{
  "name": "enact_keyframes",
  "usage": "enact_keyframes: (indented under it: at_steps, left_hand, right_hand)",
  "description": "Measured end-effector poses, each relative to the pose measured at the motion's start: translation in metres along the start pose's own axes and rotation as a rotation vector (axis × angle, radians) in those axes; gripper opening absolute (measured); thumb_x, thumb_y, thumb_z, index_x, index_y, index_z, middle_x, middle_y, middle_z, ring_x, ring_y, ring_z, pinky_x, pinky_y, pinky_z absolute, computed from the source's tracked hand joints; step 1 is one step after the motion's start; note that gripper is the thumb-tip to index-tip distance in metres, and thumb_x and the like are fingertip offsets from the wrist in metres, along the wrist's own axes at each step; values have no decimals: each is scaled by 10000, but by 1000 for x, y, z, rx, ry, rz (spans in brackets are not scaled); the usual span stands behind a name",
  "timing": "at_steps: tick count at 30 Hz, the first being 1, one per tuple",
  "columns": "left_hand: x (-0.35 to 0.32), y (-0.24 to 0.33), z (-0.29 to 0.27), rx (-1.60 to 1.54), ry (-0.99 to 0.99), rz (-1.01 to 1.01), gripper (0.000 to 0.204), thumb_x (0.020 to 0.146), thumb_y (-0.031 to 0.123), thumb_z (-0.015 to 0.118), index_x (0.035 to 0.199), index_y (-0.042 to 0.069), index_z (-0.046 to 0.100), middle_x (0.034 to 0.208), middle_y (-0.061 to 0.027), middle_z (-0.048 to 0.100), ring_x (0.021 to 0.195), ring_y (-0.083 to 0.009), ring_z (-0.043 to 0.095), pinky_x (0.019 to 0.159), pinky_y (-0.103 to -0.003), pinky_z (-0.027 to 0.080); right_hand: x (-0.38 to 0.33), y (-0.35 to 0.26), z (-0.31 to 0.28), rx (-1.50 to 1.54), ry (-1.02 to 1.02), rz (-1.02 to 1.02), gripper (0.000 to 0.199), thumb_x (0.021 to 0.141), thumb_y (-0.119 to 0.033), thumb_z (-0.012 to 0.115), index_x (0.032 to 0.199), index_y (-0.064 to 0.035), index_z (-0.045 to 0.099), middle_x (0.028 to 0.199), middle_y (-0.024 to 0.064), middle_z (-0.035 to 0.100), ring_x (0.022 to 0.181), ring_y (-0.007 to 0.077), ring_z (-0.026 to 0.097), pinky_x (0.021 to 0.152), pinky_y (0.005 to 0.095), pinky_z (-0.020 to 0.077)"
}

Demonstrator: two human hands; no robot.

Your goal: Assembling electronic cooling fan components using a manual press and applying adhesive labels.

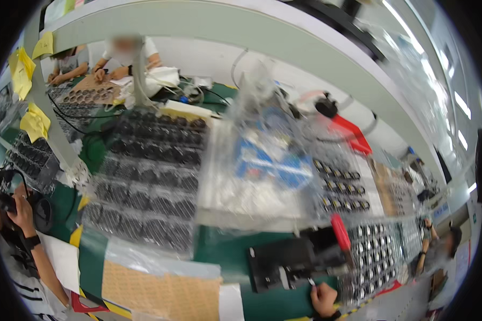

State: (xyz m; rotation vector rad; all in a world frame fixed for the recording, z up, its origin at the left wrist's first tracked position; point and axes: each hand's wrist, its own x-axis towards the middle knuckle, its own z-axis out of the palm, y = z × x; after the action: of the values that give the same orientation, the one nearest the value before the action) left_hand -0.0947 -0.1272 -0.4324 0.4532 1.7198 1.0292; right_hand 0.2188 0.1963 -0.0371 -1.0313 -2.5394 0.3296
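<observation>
My right hand comes in at the lower edge, right of the middle, with a black band at its wrist. Its fingers are closed, thumb and forefinger pinching a small pale piece too small to name. Just beyond the fingertips stands a black clamp fixture on the green bench, with a red lever handle rising at its right side. Right beside it lies a clear tray of small dark parts with shiny pale faces. My left hand does not show.
Clear trays of black round parts fill the left. A brown patterned sheet lies in front. Behind the fixture are plastic bags over a blue item and more parts trays. Co-workers sit left, right and beyond; one's hand shows left.
</observation>
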Motion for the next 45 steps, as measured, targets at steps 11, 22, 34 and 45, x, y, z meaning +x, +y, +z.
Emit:
enact_keyframes:
  at_steps: [11, 22, 34, 45]
  left_hand:
    - [-271, 122, 101, -231, 123, -357, 543, 959, 461, 460, 1393, 135, 438, 1309, -69, 520, 1147, -211, 514, 922, -369, 450]
    - [-361, 350, 109, 11, -153, 397, 362, 981, 146, 480, 1328, 44, 487, 1291, -103, 538, 1183, -208, 519, 953, -335, 435]
    - [-201, 449, 138, 361, 256, 530, 777, 830, 227, 689, 1402, -93, 272, 1392, -275, 387, 1138, -347, 498, 927, -389, 456]
    - [-158, 466, 168, 950, 564, 515, 1121, 598, 393, 840, 1332, -222, 256, 1386, -380, 297, 1136, -437, 412, 984, -408, 406]
  right_hand:
    - [-11, 14, -33, 49, 138, -227, 242, 809, -169, 661, 664, -87, 485, 604, 71, 537, 529, 290, 553, 486, 398, 429]
    - [-22, 5, -46, 78, 114, -103, 197, 819, -173, 660, 699, -80, 533, 597, 54, 527, 514, 249, 547, 492, 360, 437]
    - [31, -46, -40, 488, -231, 73, 456, 844, -121, 637, 1271, 5, 539, 852, 98, 647, 564, 193, 569, 549, 311, 460]
    - [150, 16, -60, 368, -44, -99, 635, 696, -31, 741, 1273, -118, 491, 1203, 153, 519, 1125, 364, 516, 964, 399, 429]
